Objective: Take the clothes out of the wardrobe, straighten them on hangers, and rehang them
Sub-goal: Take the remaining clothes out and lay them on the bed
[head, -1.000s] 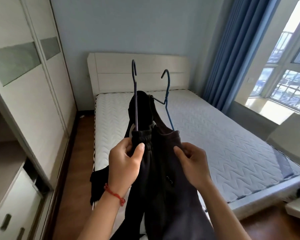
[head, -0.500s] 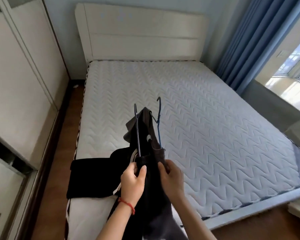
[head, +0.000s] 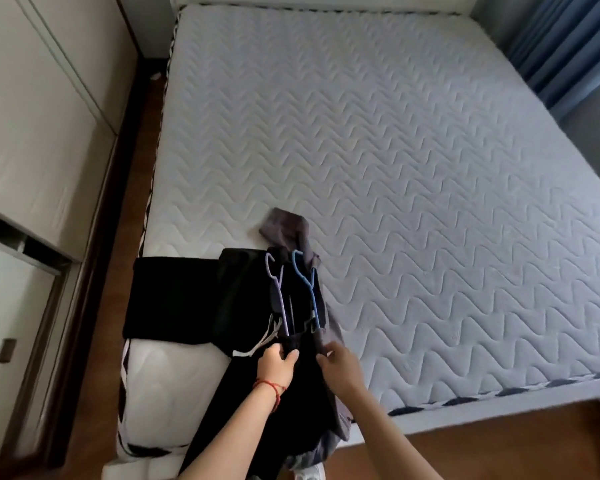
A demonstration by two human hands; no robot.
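My left hand [head: 277, 359] pinches the waistband of the black trousers [head: 291, 393]; my right hand [head: 338, 363] pinches the grey garment [head: 293, 230] beside it; two hangers [head: 303, 289] lie on the dark clothes at the mattress [head: 395, 150] corner; the wardrobe [head: 32, 133] stands left.

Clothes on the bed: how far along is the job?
Done: dark clothes and two hangers are out of the wardrobe, lying on the mattress. In hand: left hand and right hand pinch the black waistband below the hanger stems. Left: straightening and rehanging everything.
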